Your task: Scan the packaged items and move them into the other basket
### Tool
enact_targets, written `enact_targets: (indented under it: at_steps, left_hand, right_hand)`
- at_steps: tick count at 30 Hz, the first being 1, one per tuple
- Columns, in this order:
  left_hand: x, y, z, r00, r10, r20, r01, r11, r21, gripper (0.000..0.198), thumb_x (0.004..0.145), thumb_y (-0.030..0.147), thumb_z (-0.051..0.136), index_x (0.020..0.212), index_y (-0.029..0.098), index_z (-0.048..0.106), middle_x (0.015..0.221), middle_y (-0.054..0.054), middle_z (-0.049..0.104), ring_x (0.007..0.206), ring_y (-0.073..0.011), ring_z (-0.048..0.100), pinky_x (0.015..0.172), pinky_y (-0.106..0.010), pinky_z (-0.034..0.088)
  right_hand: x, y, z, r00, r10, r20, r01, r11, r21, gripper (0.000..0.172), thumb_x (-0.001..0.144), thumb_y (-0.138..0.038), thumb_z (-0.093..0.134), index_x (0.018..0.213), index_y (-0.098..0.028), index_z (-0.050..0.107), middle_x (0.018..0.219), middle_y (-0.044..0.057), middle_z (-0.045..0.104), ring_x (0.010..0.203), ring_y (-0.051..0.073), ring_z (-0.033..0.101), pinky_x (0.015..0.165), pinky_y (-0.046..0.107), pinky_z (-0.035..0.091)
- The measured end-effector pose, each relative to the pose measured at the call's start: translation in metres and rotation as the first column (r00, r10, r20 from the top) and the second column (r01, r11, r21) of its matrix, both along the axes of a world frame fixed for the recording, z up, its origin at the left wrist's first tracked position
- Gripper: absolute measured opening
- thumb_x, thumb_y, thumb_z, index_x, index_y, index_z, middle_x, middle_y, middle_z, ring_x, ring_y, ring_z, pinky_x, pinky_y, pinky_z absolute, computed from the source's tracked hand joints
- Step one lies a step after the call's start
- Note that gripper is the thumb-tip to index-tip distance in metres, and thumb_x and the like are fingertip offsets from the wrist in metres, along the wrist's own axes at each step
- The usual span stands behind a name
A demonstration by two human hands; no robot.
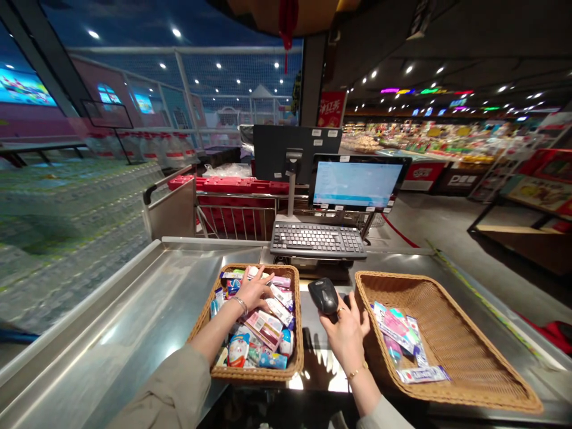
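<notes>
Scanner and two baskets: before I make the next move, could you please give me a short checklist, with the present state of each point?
1. Scanner in the right hand: ok, held.
2. Left hand at the left basket: ok, its fingers are spread over the packs there.
3. Left hand gripping one pack: cannot tell; the undersides of the fingers are hidden.
4. Room in the right basket: ok, bare wicker shows beside its few items.
5. Screen lit: ok.
6. Screen text readable: not ok, too small from here.
</notes>
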State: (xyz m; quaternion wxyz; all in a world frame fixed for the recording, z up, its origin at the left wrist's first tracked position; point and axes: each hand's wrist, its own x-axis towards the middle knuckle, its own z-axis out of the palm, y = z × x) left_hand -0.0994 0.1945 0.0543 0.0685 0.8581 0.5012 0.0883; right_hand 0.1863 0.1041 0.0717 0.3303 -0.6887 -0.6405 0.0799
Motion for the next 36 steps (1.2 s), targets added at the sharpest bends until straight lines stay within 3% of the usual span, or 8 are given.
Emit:
enact_targets:
  at_steps: [7,12,23,36]
  left_hand:
    - [0.0,-0.005,0.006,1.0,0.004,-0.025,-0.004,0.999,0.032,0.018,0.071,0.042,0.076,0.083,0.03,0.071,0.146,-0.001,0.049,0.147,-0.035,0.015,0.104,-0.073,-0.015]
    - [-0.002,-0.011,0.016,0.998,0.024,-0.052,-0.014,0.983,0.182,0.016,0.08,0.044,0.068,0.089,0.031,0.069,0.144,-0.001,0.051,0.147,-0.0314,0.017,0.109,-0.071,-0.01]
    - [0.007,-0.025,0.037,0.982,0.187,-0.007,-0.171,0.911,0.376,0.016,0.085,0.041,0.062,0.094,0.028,0.068,0.145,-0.005,0.051,0.145,-0.0334,0.025,0.109,-0.074,-0.005]
    - [0.063,-0.037,0.038,0.962,0.257,0.094,-0.268,0.817,0.511,0.02,0.09,0.039,0.054,0.1,0.026,0.066,0.147,-0.006,0.047,0.145,-0.035,0.024,0.111,-0.074,-0.003]
  right_hand:
    - [0.002,0.003,0.003,0.999,0.034,-0.022,-0.034,0.999,-0.017,0.032,0.078,-0.03,0.052,0.105,-0.027,0.068,0.134,0.002,0.059,0.143,0.03,0.025,0.111,0.061,0.008]
    - [0.002,0.003,0.006,0.998,0.055,-0.022,-0.055,0.998,-0.008,0.03,0.076,-0.029,0.054,0.102,-0.026,0.069,0.131,0.004,0.061,0.142,0.031,0.026,0.11,0.062,0.009]
    - [0.001,-0.005,0.014,0.995,0.1,-0.03,-0.1,0.995,-0.026,0.033,0.076,-0.029,0.053,0.105,-0.029,0.069,0.132,0.002,0.061,0.142,0.031,0.028,0.11,0.062,0.011]
    - [0.009,-0.014,0.017,0.991,0.131,-0.023,-0.132,0.99,-0.055,0.035,0.08,-0.029,0.051,0.11,-0.031,0.067,0.136,0.0,0.058,0.143,0.029,0.025,0.112,0.062,0.007]
